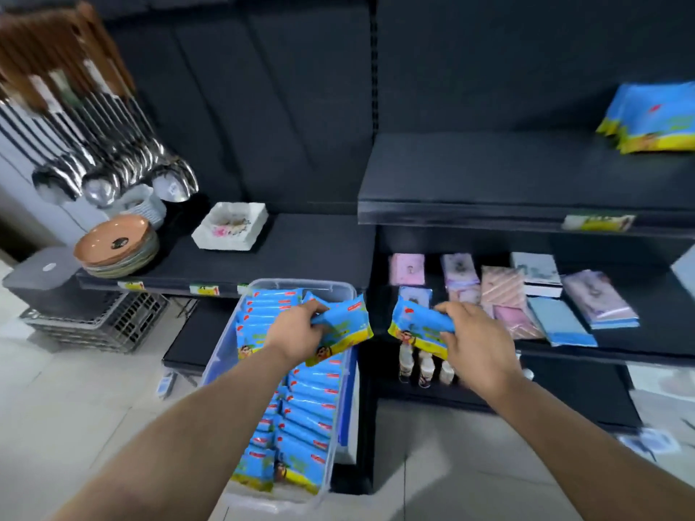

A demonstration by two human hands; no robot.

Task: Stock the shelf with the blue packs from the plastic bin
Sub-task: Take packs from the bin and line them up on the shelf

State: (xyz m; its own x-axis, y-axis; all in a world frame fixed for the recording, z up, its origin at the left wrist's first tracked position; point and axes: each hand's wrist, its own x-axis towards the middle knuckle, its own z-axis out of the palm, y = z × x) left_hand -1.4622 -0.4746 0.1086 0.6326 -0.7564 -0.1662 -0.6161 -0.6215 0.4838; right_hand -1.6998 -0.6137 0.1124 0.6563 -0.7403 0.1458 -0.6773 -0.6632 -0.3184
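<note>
A clear plastic bin [340, 289] stands on the floor against the dark shelving, filled with several rows of blue packs [308, 419] with yellow bottoms. My left hand [295, 334] grips one blue pack [346, 327] just above the bin's far end. My right hand [475, 338] grips another blue pack [415, 327] to the right of the bin, in front of the lower shelf. On the upper right shelf [507, 182] a small stack of the same blue packs [654, 120] lies at the far right.
The lower right shelf holds pink and pale blue packets [504, 291], with small bottles [423, 366] beneath. On the left shelf sit stacked plates [116, 244] and a white square dish [229, 229]; ladles [113, 171] hang above. Grey crates [94, 321] stand on the tiled floor.
</note>
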